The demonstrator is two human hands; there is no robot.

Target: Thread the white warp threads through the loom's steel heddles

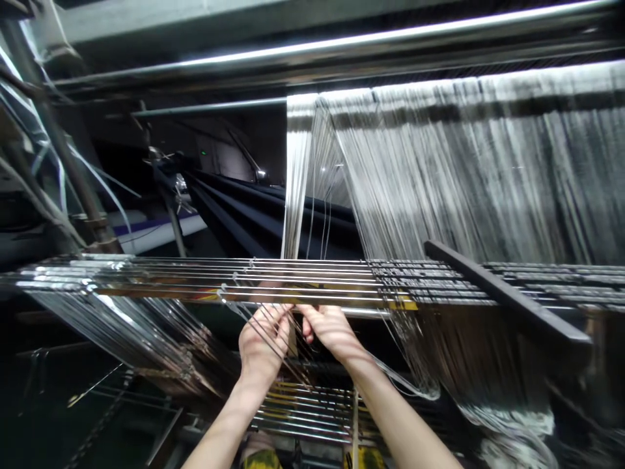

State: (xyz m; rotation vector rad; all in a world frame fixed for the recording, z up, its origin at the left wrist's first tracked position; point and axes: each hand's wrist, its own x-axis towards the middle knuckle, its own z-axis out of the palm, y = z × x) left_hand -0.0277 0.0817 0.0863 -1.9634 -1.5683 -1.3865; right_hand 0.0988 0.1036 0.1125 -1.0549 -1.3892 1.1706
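Note:
Both hands meet at the middle of a loom, just below its horizontal metal rods (312,281). My left hand (263,335) has its fingers drawn together, with several thin metal heddles (266,337) slanting across its back. Close beside it, my right hand (331,329) has thumb and fingers pinched together. What lies between the fingertips is too small to make out. Behind the rods, a narrow bundle of pale warp threads (295,176) hangs straight down toward the hands. A few loose threads (326,189) hang just right of that bundle.
A wide sheet of warp threads (449,169) fills the right side. A dark flat bar (508,293) lies across the rods. Massed heddles (146,332) hang at left. Knotted thread ends (517,423) dangle at lower right. Dark fabric (234,205) stretches behind.

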